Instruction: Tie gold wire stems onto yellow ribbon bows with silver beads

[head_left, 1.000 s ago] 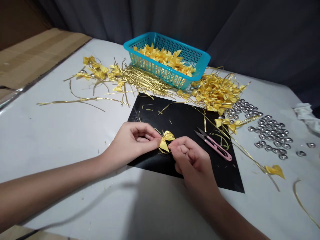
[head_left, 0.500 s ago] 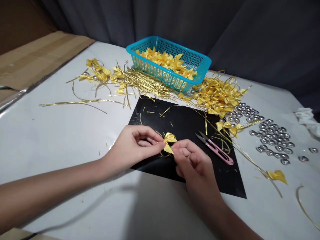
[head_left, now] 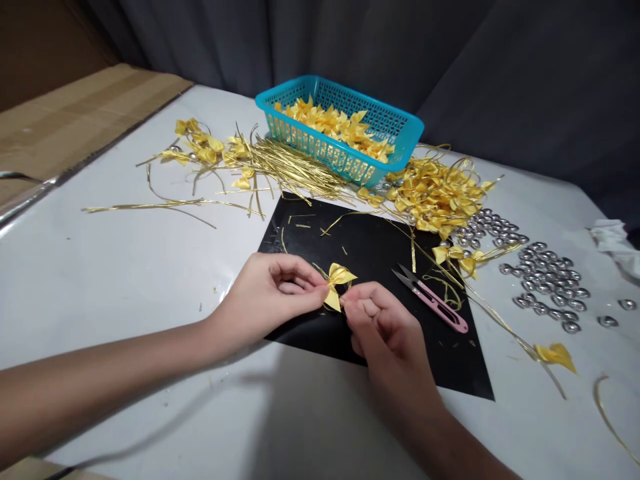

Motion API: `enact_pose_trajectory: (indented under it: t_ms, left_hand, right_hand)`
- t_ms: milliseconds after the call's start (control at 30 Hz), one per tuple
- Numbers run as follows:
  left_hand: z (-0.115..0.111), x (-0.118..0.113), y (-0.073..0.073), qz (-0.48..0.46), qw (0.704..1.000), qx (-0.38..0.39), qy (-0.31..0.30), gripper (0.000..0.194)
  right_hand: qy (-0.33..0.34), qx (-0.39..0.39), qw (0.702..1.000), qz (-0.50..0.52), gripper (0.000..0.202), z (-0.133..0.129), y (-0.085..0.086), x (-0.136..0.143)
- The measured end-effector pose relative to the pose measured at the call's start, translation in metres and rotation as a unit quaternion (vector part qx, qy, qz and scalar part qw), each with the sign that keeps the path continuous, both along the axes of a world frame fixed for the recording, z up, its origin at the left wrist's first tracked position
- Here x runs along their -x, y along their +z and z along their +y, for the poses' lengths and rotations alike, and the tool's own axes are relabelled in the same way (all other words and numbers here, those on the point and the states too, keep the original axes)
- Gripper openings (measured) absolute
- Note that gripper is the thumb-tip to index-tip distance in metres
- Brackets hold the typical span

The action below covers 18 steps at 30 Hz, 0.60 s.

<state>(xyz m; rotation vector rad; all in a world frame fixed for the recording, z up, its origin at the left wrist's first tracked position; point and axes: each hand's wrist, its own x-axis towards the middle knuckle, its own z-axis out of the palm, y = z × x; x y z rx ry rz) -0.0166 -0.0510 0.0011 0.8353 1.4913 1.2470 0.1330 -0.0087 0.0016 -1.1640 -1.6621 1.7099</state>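
Over a black mat [head_left: 310, 237], my left hand [head_left: 277, 290] pinches a yellow satin ribbon bow [head_left: 336, 283] at its knot between thumb and fingertips. My right hand [head_left: 385, 327] is closed just right of the bow, thumb and forefinger pinched on a thin gold cord [head_left: 343, 301]; most of that cord is hidden by the fingers. A pair of pink-handled thread snips [head_left: 435, 303] lies on the mat beside my right hand, blades toward the back left. Short gold cord scraps [head_left: 303, 225] are scattered on the mat.
Behind the mat stands a blue plastic basket [head_left: 413, 143] of yellow bows, with a bundle of gold cords [head_left: 295, 170] before it. Finished-looking corded bows [head_left: 435, 193] are heaped to its right, near many silver beads [head_left: 547, 273]. More bows [head_left: 200, 143] lie at back left.
My right hand has drawn slightly down and away from the bow, widening the gap between. The bow has turned a little in my left fingertips, which stay nearly still.
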Motion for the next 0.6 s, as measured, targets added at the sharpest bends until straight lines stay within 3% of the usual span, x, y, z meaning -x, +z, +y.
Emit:
enact_pose_trajectory:
  t_ms: [600]
  left_hand:
    - [-0.0037,-0.0040,0.0010,0.096,0.994,-0.060,0.011,0.003]
  right_hand:
    - [0.001,0.000,1.000,0.024,0.018,-0.0009,0.0006,0.0029]
